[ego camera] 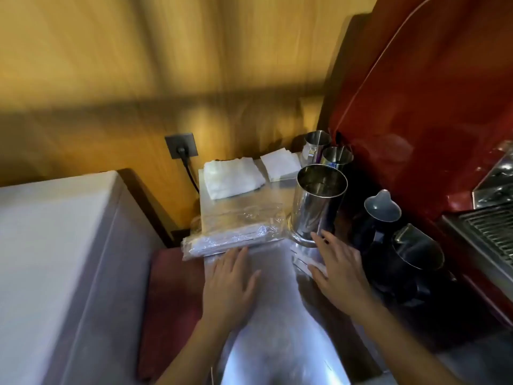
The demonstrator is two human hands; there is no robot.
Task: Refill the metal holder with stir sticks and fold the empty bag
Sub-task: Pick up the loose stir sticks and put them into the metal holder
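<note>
Both hands lie flat and open, gripping nothing: the left hand (229, 287) just short of the clear bag (233, 240), the right hand (337, 269) touching the base of the metal holder (319, 201). Through the blur, the holder looks empty, so refilling seems barely begun. Next, the left hand must lift the bag just beyond its fingertips.

a narrow strip of steel counter (277, 343) is left open between a white appliance (55, 259) on the left and two dark pitchers (410, 251) on the right, and it is occupied by the flattened left hand (229, 284) and right hand (337, 270). the way forward is blocked by a plastic-wrapped bundle (230, 240) lying crosswise and by a tall metal holder (316, 204) just beside the right fingertips. farther back, the surface is taken up by folded white cloths (233, 177) and two smaller steel cups (327, 151), hemmed in by the red machine (430, 107).
</note>
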